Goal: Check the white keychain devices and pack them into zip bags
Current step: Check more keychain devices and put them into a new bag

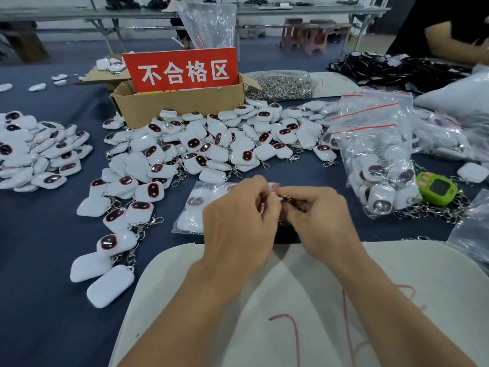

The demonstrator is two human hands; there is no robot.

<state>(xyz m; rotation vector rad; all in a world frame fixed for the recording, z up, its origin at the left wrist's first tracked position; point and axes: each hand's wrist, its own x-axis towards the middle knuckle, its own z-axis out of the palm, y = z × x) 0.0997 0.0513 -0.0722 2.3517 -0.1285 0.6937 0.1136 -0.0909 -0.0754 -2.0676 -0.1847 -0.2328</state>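
At the near edge of the blue table (39,247), the person's left hand (238,215) and right hand (317,215) met over a zip bag (182,221) that lay flat on it, with a few white keychain devices (195,201) visible through the plastic. Both hands had the fingers curled, and they pinched the mouth of the bag near its red strip (274,185). A small metal clasp (287,198) showed between the two hands, so I judged that the bag was being closed or that a last piece was going in (which of the two, I could not tell). As for the progress, I would say the work was somewhere in the middle. To the right, several filled bags (375,165) lay in a heap, already packed. But a large pile of loose devices (211,144) spread behind the hands up to the cardboard box (180,107) with the red sign (182,70), and a second pile (39,149) waited at the far left, so much checking and packing remained. A green device (436,188) lay just beside the filled bags, and a sack of metal clips (280,86) sat to the right of the box.
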